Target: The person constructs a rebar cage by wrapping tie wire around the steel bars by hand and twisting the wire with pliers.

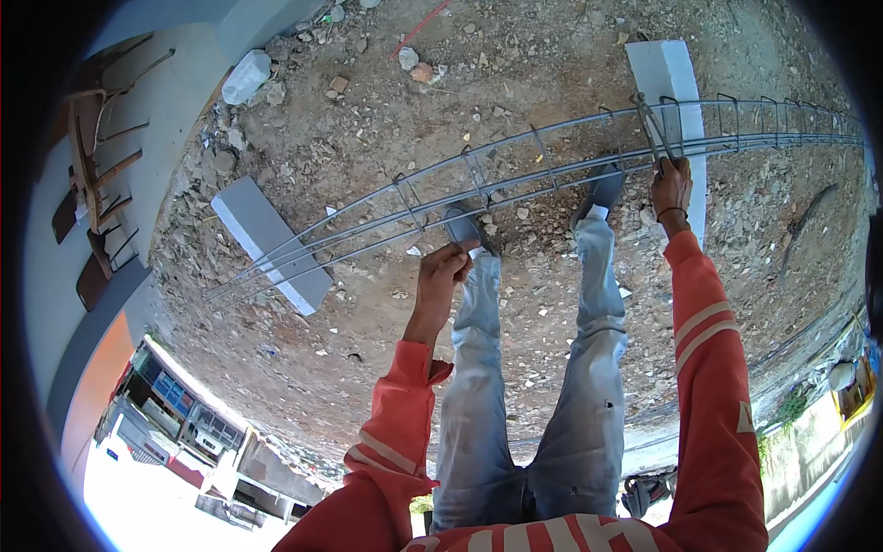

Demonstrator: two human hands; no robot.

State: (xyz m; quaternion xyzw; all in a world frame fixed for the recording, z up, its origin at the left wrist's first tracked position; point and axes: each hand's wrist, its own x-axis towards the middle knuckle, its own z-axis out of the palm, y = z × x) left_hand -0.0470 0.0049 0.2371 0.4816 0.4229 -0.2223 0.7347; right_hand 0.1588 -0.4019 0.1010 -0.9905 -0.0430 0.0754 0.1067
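A long cage of steel bars with wire stirrups stretches across the view, lying over two pale blocks, one at the left and one at the right. My right hand is closed on the handles of a long metal tool, whose far end is at the cage's upper bar over the right block. My left hand is just below the cage near my left shoe, its fingers pinched together; whatever they hold is too small to name.
My shoes are under the cage on rough, stony ground. A white stone lies at the upper left beside a wall, with wooden furniture beyond. A dark bag-like object sits behind my legs.
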